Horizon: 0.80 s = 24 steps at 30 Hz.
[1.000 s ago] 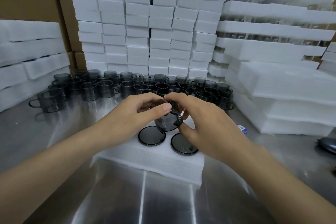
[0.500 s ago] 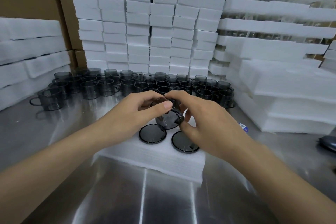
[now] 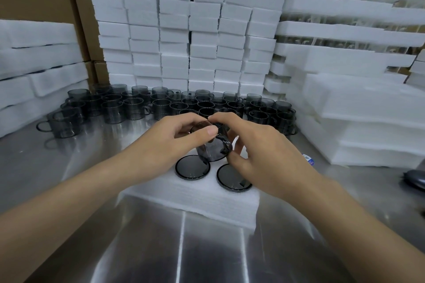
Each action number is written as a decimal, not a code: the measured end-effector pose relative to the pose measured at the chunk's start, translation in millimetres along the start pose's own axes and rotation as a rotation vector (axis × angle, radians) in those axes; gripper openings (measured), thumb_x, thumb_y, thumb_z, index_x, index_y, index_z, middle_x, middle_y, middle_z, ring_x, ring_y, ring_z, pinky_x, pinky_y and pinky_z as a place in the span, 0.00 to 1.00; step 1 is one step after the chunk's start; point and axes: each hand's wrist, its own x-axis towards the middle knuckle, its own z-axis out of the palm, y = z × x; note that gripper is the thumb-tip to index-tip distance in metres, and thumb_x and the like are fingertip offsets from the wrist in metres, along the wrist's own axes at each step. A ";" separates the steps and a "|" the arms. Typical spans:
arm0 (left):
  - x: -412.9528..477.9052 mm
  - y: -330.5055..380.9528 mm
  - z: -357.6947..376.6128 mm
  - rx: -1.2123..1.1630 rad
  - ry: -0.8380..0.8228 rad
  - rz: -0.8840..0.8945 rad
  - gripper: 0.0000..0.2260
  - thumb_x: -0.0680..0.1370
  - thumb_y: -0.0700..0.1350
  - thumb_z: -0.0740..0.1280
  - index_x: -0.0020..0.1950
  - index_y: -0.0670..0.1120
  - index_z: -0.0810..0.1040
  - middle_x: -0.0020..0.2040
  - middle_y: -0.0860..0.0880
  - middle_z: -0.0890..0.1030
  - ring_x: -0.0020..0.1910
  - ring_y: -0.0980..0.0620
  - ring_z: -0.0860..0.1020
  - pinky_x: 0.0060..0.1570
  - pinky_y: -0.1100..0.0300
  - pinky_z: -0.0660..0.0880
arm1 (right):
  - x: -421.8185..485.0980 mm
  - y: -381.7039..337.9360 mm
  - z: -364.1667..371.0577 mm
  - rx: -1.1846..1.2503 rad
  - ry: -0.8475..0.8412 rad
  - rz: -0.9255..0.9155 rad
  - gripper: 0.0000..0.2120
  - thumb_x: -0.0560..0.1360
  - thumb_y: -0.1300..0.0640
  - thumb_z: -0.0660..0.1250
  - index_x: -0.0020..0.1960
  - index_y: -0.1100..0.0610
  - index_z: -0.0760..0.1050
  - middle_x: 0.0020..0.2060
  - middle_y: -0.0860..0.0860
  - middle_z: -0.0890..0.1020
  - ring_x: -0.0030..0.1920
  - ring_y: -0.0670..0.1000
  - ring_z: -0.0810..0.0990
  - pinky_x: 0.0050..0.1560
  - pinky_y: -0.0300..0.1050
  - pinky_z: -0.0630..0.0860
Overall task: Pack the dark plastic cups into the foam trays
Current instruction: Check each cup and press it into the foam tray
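Observation:
A white foam tray (image 3: pixel 190 200) lies on the steel table in front of me. Two dark round cup bottoms (image 3: pixel 192 166) (image 3: pixel 232 180) sit sunk in its near holes. Above the tray's far part, both hands hold one dark translucent cup (image 3: pixel 211 148), tilted, handle to the right. My left hand (image 3: pixel 167 142) grips its rim and side with thumb and fingers. My right hand (image 3: pixel 257 154) pinches the rim from above, its thumb by the handle. Several loose dark cups (image 3: pixel 161 105) stand in rows behind.
Stacks of white foam blocks (image 3: pixel 190 30) rise at the back. Foam tray piles stand at the right (image 3: pixel 356 108) and left (image 3: pixel 34 71). A dark object (image 3: pixel 414 178) lies at the far right edge. A small blue-and-white label (image 3: pixel 308 158) lies by the right pile.
Both hands keep the same cup above the tray and have turned it slightly. The camera has tilted a little.

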 end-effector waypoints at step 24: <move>0.7 -4.8 0.1 0.025 -0.001 0.019 0.14 0.81 0.61 0.68 0.60 0.55 0.85 0.52 0.57 0.88 0.50 0.62 0.84 0.49 0.74 0.74 | -0.7 1.0 -0.5 0.017 -0.004 0.014 0.31 0.77 0.58 0.66 0.72 0.33 0.63 0.48 0.37 0.78 0.46 0.45 0.83 0.48 0.55 0.81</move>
